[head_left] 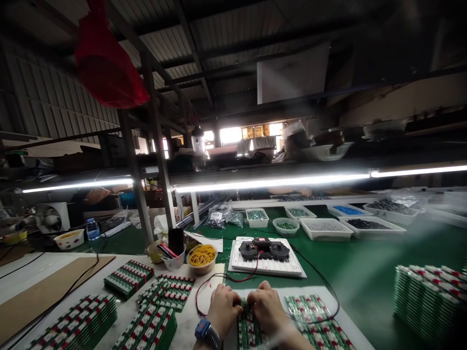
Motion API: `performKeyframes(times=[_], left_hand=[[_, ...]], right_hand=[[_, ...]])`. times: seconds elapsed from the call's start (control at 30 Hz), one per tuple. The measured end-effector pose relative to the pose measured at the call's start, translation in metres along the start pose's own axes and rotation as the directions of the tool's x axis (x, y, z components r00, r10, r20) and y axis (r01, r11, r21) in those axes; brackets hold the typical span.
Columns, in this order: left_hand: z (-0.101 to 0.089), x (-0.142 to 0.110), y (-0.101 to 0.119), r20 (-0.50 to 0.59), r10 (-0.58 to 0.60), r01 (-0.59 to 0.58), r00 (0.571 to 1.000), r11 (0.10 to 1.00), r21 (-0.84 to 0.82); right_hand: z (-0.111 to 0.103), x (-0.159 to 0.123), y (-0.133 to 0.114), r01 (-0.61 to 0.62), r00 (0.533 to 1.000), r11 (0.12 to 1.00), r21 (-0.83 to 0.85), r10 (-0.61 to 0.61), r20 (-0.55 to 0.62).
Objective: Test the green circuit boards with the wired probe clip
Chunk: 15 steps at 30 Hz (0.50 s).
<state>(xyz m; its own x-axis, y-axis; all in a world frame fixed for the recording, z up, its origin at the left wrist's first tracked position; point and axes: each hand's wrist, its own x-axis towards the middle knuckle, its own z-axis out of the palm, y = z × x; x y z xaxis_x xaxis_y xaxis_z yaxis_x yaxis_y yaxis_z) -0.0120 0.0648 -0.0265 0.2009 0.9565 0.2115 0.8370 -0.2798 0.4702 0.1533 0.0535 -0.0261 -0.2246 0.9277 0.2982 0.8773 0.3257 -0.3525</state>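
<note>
My left hand [223,310], a blue-banded watch [207,333] on its wrist, has its fingers curled in at the upper left of a green circuit board panel [248,331]. On the same panel's far end, my right hand [267,307] bends its fingers down, close beside the left. Any small part under the fingertips is hidden. The panel carries rows of white and red components. Right of it lies another circuit board panel [312,313]. A red and black cable [197,296] loops around the hands from a black twin-wheeled device [264,249] on a white tray [233,265].
Stacks of circuit boards stand left [82,325] and right [423,301]. A tub of yellow rubber bands [202,256] sits beside a cup of pens [173,257]. White trays of small parts [326,229] line the back. An upright metal post [162,180] rises at left.
</note>
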Motion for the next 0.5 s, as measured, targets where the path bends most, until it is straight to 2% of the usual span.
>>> performKeyframes(times=[0.2, 0.5], left_hand=[[0.003, 0.018, -0.007, -0.015, 0.002, -0.003, 1.000, 0.999, -0.049], [0.009, 0.014, -0.013, -0.032, 0.032, -0.035, 0.999, 0.995, -0.090]], right_hand=[[0.004, 0.010, 0.003, -0.015, 0.998, 1.000, 0.009, 0.015, -0.061], [0.026, 0.009, 0.014, -0.009, 0.999, 1.000, 0.005, 0.009, -0.047]])
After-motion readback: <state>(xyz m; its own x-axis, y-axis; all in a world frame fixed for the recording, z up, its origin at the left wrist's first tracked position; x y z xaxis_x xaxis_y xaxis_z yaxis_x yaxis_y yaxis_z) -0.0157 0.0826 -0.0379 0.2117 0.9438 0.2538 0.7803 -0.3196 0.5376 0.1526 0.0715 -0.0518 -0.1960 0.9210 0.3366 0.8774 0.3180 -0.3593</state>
